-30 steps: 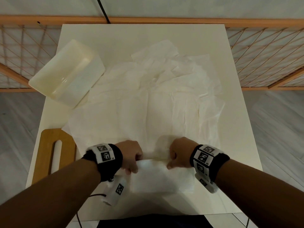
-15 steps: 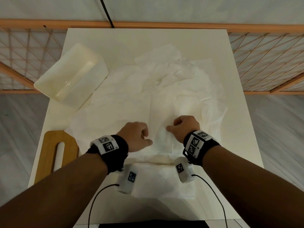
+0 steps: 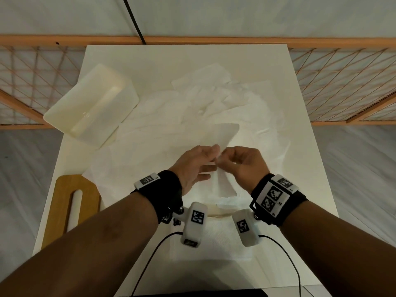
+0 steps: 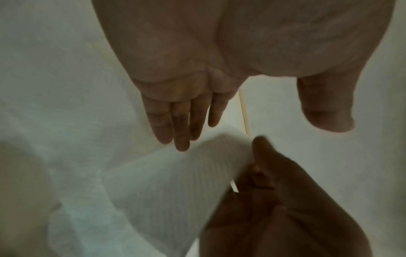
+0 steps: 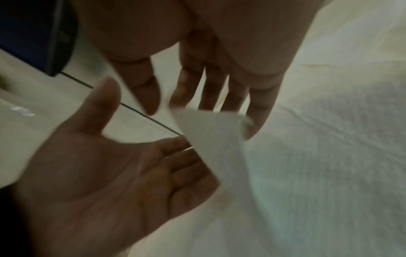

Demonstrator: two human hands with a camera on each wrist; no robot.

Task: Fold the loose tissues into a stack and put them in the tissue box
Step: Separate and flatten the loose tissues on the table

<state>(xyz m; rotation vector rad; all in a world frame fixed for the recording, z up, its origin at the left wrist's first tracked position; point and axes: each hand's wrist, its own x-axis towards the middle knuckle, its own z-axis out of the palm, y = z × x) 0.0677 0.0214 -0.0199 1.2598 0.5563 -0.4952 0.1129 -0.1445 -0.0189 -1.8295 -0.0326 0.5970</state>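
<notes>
Right hand (image 3: 242, 166) now lifted off folded stack (image 3: 214, 241), pinching fresh tissue (image 3: 225, 136) above loose pile; left hand (image 3: 197, 168) spread, fingers straight. Next fold starting.

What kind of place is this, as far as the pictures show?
Probably an indoor recording or work corner, not clearly a home. A small white table stands on grey plank flooring, beside a wooden lattice barrier. Tracking markers on the wristbands suggest a data-collection setup.
</notes>
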